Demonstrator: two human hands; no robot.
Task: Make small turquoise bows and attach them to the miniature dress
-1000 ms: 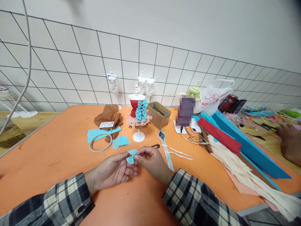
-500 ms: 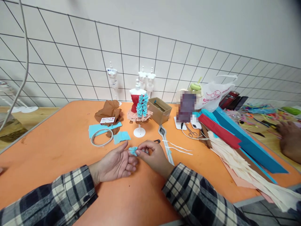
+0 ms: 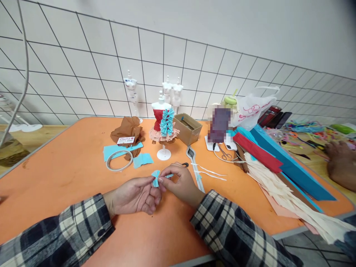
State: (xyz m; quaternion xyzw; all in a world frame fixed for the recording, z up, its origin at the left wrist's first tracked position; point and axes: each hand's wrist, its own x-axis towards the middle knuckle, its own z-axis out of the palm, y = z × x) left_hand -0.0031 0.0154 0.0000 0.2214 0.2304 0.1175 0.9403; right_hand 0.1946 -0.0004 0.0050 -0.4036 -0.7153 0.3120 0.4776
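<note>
Both of my hands meet over the orange table point(image 3: 69, 178) and pinch a small light-blue paper bow point(image 3: 155, 178). My left hand point(image 3: 133, 195) grips it from below and the left with curled fingers. My right hand point(image 3: 178, 181) pinches its middle from the right. Just behind them stands a small white mannequin point(image 3: 163, 124) in a red bodice with a pink ruffled skirt and a column of blue bows down its front.
Tape ring point(image 3: 119, 160), blue paper scraps point(image 3: 142, 160) and brown crepe paper point(image 3: 127, 129) lie at left. A cardboard box point(image 3: 190, 128), scissors point(image 3: 226, 154), white strips point(image 3: 208, 172) and red, blue and cream paper sheets point(image 3: 278, 163) lie right. Another person's hand point(image 3: 340, 163) rests at far right.
The bow has turned in my fingers from a crumpled sideways look to an upright fan shape. My hands stayed in about the same spot; the camera shifted a little.
</note>
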